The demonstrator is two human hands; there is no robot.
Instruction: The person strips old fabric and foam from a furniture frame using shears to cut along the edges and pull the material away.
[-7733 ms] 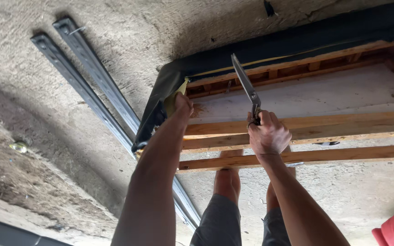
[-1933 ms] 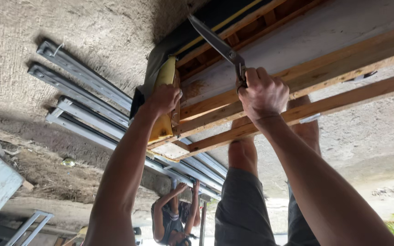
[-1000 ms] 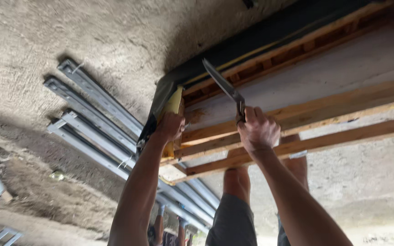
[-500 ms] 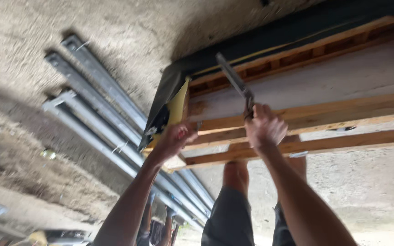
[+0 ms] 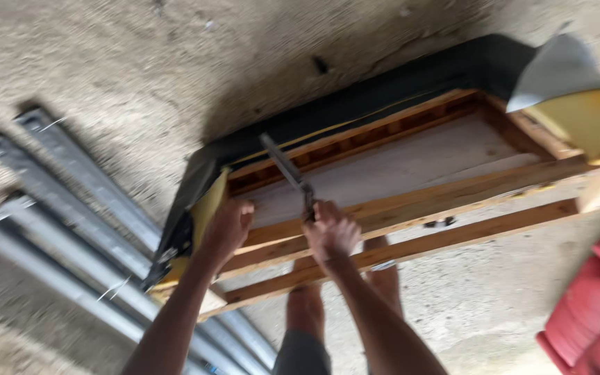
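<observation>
An upturned wooden furniture frame (image 5: pixel 418 208) lies on the ground, with black fabric (image 5: pixel 355 111) along its far side and yellow foam (image 5: pixel 206 212) at its left corner. My right hand (image 5: pixel 329 232) is shut on the handle of a long metal blade tool (image 5: pixel 282 167), which points up and left over the frame's board. My left hand (image 5: pixel 227 229) rests on the frame's left end beside the yellow foam, fingers curled on the wood. My legs and bare feet (image 5: pixel 307 305) show under the frame's near rails.
Several long grey metal rails (image 5: pixel 57 229) lie on the concrete floor (image 5: pixel 105 62) to the left. A red cushioned thing (image 5: pixel 595 305) sits at the lower right. A grey flap and more yellow foam (image 5: pixel 585 104) stick up at the frame's right end.
The view has pulled back and shifted, showing the frame's whole length. My left hand has moved up onto the frame's left end. My right hand keeps its hold on the blade tool.
</observation>
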